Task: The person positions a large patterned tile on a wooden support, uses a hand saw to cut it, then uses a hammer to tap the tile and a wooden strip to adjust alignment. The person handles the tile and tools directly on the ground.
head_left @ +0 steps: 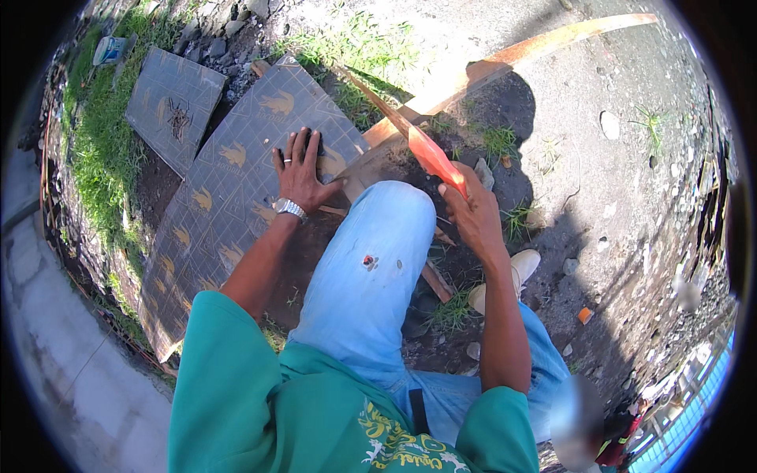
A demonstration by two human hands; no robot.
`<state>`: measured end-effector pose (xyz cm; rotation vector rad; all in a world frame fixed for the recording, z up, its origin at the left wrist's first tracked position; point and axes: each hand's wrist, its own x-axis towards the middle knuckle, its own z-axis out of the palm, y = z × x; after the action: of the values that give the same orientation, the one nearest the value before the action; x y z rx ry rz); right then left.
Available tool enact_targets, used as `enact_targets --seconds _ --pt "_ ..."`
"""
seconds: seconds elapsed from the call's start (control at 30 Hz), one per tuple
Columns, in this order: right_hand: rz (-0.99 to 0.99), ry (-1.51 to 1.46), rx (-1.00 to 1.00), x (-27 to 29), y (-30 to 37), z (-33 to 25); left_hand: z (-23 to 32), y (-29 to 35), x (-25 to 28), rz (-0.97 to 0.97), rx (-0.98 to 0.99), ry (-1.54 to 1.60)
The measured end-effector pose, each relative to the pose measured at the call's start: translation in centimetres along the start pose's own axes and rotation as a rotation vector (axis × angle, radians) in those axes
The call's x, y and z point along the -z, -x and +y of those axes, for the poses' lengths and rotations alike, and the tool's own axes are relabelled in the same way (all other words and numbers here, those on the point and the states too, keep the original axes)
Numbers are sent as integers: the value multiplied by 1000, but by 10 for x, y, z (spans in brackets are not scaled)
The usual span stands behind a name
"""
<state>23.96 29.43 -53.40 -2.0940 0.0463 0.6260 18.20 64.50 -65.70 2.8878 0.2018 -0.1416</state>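
Note:
My right hand [472,206] is closed round the red handle of a handsaw [430,151]. Its brownish blade points away and to the left, past the right edge of a dark plywood board [206,158]. Whether the blade touches the board or the wood below, I cannot tell. Flat on the board, fingers spread, lies my left hand [301,175], with a ring and a metal watch. The board has gold printed marks and thin lines across it. My bent knee, in light blue jeans, is between the two hands, beside the board's right edge.
A long wooden plank [512,59] stretches from the board toward the far right. At the far left, a smaller dark board [169,87] carries a pile of thin brown pieces. Rubble, grass, a white tub [109,50] and an orange scrap [585,315] are around. Concrete [83,355] borders the left.

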Motion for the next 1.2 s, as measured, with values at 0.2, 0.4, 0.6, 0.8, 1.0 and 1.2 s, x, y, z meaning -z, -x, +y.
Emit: enact_targets --seconds 0.2,0.4,0.6,0.8,1.0,1.2 --pt "-93 37 64 -7 -26 6 7 -4 -2 6 -41 -18" --pt "-114 89 140 -1 -6 11 20 -5 0 29 -23 -87" --pt "-140 203 169 -6 18 -4 18 -2 5 30 -14 -91" --pt "-125 268 174 -15 42 -12 13 11 3 54 50 -79" --pt "-82 432 42 7 133 5 15 20 2 47 129 -139" --pt "9 463 136 -1 146 -7 16 19 13 6 123 -130"
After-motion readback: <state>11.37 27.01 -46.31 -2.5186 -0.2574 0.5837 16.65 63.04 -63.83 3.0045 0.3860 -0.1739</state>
